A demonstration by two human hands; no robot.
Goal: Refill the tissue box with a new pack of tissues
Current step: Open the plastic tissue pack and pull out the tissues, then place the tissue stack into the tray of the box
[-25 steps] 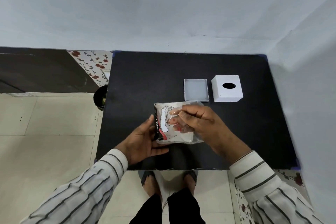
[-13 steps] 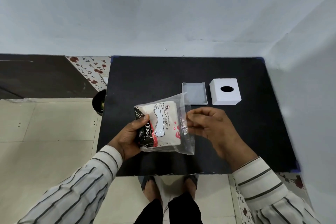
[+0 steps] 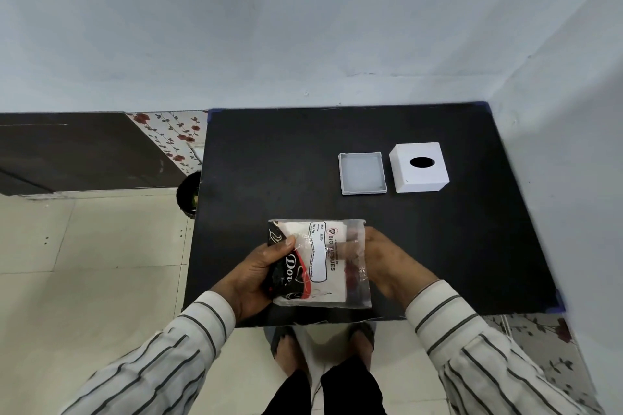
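A tissue pack [image 3: 318,261] in clear plastic with black, red and white print is held above the near edge of the black table [image 3: 472,239]. My left hand [image 3: 259,274] grips its left side, thumb on top. My right hand [image 3: 387,259] is at the pack's right end, with fingertips seen through the loose clear plastic, pinching it. The white tissue box cover [image 3: 419,167] with a dark oval hole stands at the back right. Its grey base tray [image 3: 362,173] lies open just left of it.
A white wall runs along the table's back and right sides. A dark round bin [image 3: 188,192] sits on the tiled floor by the table's left edge. My feet show under the near edge.
The pack turned from under my right hand to a flatter, label-up pose held mainly by my left hand. My right hand shifted to the pack's right end, fingers at the plastic.
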